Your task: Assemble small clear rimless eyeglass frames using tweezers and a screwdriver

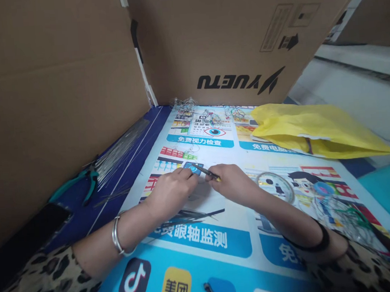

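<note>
Cardboard [206,37] stands behind; straight wires [118,153] at left seem unworked; centre, my left hand [173,189] is curled, its hold unclear, my right hand [234,181] grips a pointed tool [206,171]; tangled wire [353,223], lower right, looks already shaped.

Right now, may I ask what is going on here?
Someone is working over a blue-and-white printed sheet. The right hand grips a slim, dark, pointed tool; the left hand is beside its tip, and what it may hold is hidden. To the left, teal-handled pliers lie by a bundle of thin, silvery wires.
</note>
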The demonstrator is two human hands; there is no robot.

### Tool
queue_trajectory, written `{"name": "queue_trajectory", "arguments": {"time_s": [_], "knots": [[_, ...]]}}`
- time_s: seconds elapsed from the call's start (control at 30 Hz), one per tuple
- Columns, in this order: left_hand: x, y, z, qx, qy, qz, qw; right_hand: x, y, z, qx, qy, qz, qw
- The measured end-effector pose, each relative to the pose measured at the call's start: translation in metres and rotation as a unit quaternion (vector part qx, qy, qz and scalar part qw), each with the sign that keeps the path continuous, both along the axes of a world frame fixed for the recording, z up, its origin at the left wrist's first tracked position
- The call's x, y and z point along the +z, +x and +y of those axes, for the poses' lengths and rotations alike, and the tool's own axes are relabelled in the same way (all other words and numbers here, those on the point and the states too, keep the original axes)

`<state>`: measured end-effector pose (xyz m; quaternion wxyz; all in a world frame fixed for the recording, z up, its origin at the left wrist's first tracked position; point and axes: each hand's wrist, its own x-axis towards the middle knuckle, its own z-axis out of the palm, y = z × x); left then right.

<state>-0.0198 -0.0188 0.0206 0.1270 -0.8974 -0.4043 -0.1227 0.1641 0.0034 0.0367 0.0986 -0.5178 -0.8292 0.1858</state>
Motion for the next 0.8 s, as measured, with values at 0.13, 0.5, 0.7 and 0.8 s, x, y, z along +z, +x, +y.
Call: {"name": "queue_trajectory", "arguments": {"time_s": [0.13, 0.5, 0.7, 0.8], "knots": [[-0.004, -0.002, 0.005, 0.030, -0.029, -0.039, 0.998, 0.001, 0.001, 0.002, -0.027, -0.046, 0.063, 0.997], [-0.012, 0.001, 0.018, 0.104, -0.248, -0.427, 0.863, -0.016, 0.000, 0.003, -0.097, -0.200, 0.336, 0.915], [-0.014, 0.009, 0.018, 0.134, -0.385, -0.577, 0.707, -0.018, -0.008, -0.001, -0.102, -0.250, 0.443, 0.855], [-0.013, 0.011, 0.017, 0.122, -0.405, -0.610, 0.670, -0.019, -0.010, -0.001, -0.103, -0.248, 0.462, 0.845]]}}
